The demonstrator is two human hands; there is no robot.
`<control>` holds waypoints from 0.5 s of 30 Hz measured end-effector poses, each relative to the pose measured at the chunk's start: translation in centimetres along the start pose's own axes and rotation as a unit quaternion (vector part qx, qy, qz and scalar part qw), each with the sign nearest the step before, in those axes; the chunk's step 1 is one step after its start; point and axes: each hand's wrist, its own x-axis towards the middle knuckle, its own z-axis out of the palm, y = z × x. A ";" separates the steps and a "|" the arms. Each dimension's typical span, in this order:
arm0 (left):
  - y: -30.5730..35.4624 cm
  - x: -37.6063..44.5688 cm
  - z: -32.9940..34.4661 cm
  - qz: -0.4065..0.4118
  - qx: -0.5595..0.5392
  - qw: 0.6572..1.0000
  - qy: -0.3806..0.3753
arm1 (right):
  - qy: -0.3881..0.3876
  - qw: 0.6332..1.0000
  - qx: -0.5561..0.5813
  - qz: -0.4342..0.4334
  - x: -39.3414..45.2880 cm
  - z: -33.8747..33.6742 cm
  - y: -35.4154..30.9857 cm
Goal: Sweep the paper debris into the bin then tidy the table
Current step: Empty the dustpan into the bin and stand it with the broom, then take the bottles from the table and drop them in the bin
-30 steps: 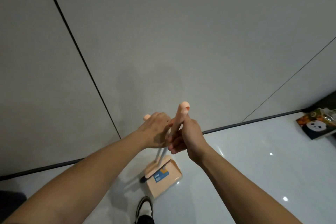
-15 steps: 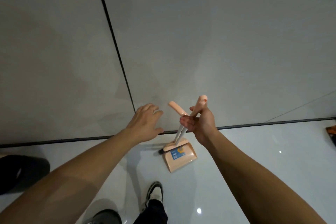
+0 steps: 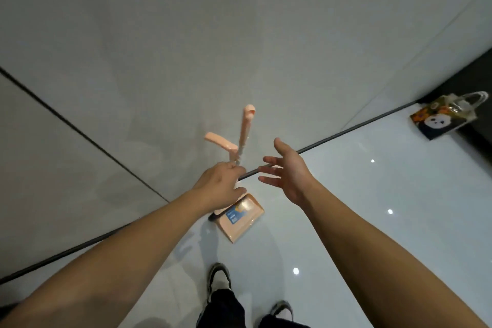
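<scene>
Two hands: left hand grip pinching broom shaft; right hand spread wide, empty

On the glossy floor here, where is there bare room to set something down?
Bare floor spans between the peach plastic dustpan and the panda-print gift bag, right of the open right hand. It is crowded by the wall, where the left hand holds the handles, and near the shoes.
</scene>
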 end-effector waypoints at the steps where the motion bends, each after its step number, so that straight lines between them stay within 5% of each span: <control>1: 1.8 1.2 0.1 0.022 0.008 1.000 -0.004 | 0.014 1.000 -0.011 -0.009 -0.4 -1.9 -0.1; 8: 18.0 9.2 2.1 0.154 0.083 0.984 -0.020 | 0.164 0.971 -0.148 -0.094 -4.3 -20.0 0.4; 15: 41.5 14.2 7.8 0.266 0.092 0.959 -0.028 | 0.282 0.939 -0.165 -0.106 -11.3 -41.7 2.3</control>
